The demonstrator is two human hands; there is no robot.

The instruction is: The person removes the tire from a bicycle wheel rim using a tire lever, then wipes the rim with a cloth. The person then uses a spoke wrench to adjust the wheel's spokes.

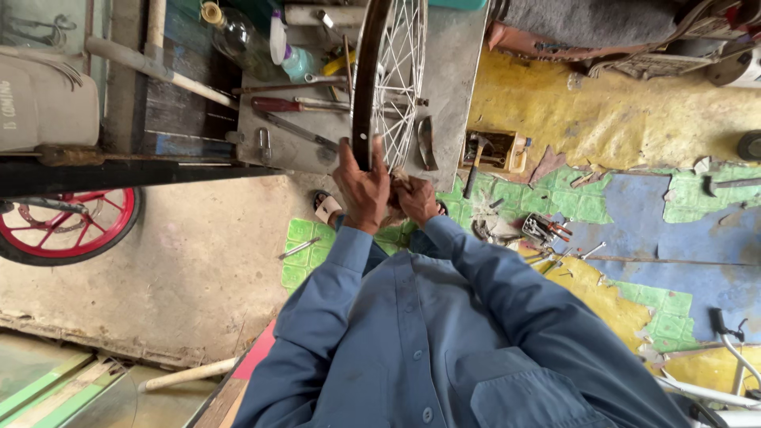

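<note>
A spoked bicycle wheel rim (363, 79) stands upright in front of me, its silver spokes (400, 71) fanning to the right. My left hand (361, 190) grips the dark rim at its lower edge. My right hand (416, 198) is closed just beside it at the spokes near the rim; a small tool or part may be in its fingers, but I cannot make it out. Both arms wear blue sleeves (476, 269).
A grey bench (452, 71) behind the wheel carries a red-handled screwdriver (277, 105), wrenches and bottles (238, 36). A red-rimmed wheel (71, 226) stands at left. A hammer (474, 162), a small wooden box (499, 150) and pliers (547, 228) lie on the patchy floor at right.
</note>
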